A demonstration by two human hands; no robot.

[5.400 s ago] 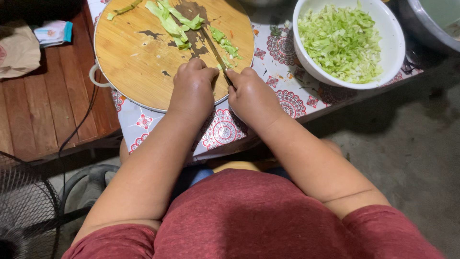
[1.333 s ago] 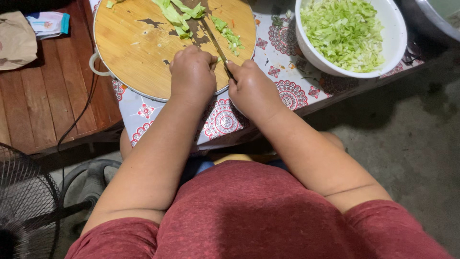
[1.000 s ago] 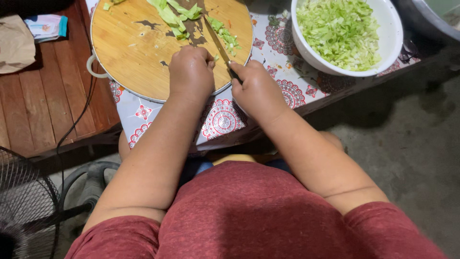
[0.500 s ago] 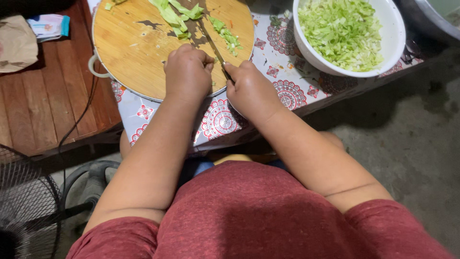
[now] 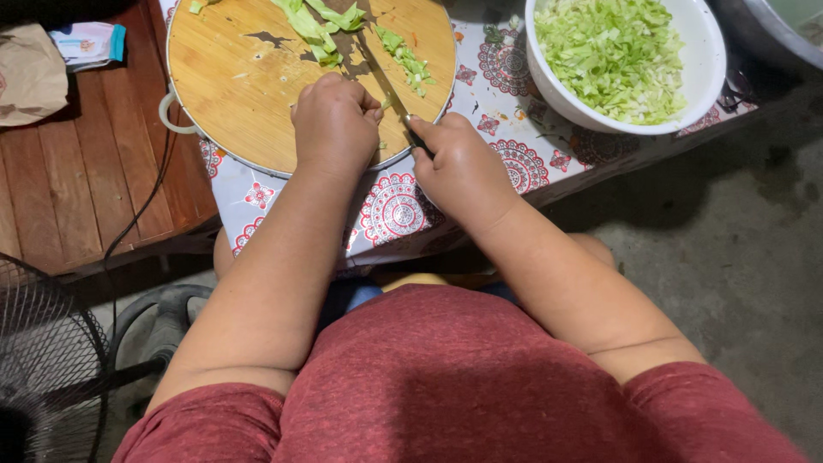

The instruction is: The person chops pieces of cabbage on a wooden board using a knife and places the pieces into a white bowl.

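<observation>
Since half a second ago, right hand [image 5: 461, 167] has drawn back slightly, closed on the thin dark-handled knife [image 5: 387, 84]; chopping stroke apparently resetting. Left hand [image 5: 333, 120] curled, knuckles down, beside the blade on the round wooden cutting board [image 5: 240, 94]. Green cabbage strips [image 5: 319, 30] beyond both hands. White bowl of chopped cabbage [image 5: 713, 60] right of them, on the patterned table [image 5: 394, 210].

i see two packages at the far left on the wooden floor [image 5: 77, 180]: a flat white packet with a blue edge [image 5: 86, 43], touching a crumpled tan paper bag [image 5: 30, 77].
</observation>
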